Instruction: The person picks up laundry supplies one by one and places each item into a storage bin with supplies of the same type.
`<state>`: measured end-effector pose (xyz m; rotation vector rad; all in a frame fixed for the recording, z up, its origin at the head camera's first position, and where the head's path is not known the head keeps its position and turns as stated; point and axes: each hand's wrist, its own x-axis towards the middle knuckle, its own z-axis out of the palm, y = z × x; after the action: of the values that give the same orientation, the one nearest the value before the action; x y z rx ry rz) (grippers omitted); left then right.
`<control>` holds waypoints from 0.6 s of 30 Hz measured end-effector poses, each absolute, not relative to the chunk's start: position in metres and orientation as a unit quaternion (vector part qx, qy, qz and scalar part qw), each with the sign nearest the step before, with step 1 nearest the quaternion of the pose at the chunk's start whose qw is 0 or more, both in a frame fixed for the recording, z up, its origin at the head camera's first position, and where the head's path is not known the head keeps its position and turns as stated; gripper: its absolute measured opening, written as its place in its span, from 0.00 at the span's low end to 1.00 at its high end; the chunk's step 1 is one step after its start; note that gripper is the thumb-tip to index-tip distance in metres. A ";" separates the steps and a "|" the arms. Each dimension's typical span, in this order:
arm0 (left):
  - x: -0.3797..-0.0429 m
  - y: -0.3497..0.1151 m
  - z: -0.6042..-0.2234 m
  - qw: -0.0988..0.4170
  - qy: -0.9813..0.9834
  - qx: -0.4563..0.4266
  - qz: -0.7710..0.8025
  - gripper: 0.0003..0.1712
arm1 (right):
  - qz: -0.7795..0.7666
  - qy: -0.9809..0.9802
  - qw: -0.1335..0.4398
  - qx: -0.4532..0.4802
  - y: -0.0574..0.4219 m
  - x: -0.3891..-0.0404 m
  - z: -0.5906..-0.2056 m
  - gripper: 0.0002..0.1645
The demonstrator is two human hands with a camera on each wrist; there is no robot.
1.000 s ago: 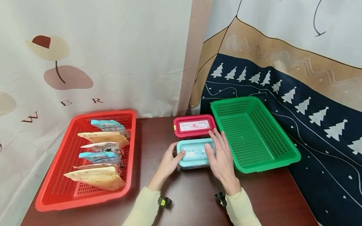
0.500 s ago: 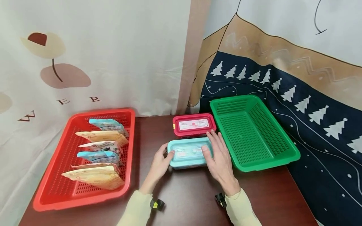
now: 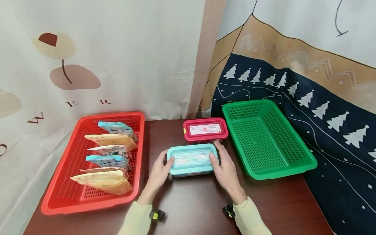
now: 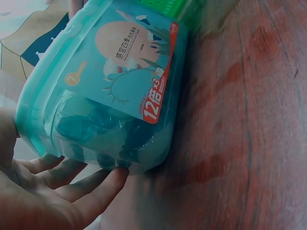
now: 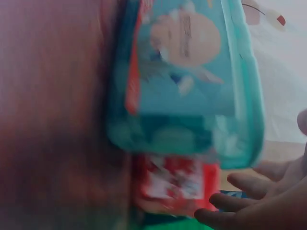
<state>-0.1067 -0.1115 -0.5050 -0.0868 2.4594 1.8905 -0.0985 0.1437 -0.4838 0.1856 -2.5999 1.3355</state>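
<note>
A clear plastic tub with a turquoise lid (image 3: 192,160) stands on the brown table between both hands; bluish pods show through its wall in the left wrist view. My left hand (image 3: 158,174) holds its left end, thumb at the lid's edge and fingers (image 4: 98,191) bent against the lower side. At the other end is my right hand (image 3: 227,173), its thumb over the lid's right edge. Its fingers (image 5: 254,184) extend loosely beside the tub, fairly straight. Just behind stands a similar tub with a dark pink lid (image 3: 205,129).
To the left, a red basket (image 3: 48,195) contains several upright packets in blue, white and tan. A green basket (image 3: 306,163) is at the right, close beside the pink-lidded tub. Printed curtains (image 3: 152,65) hang along the table's back and right side.
The turquoise-lidded tub has slid left along the table, with my left hand moving alongside at its end. My right hand has shifted slightly left, to the tub's right end.
</note>
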 end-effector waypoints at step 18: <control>-0.087 -0.110 -0.508 0.064 0.763 -0.048 0.642 0.41 | 0.640 -0.765 -0.033 -0.064 0.134 -0.098 -0.501 0.39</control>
<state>-0.0872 -0.1099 -0.5080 -0.1461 2.3042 1.9375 -0.0982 0.1342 -0.5007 -0.2044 -2.4558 2.0534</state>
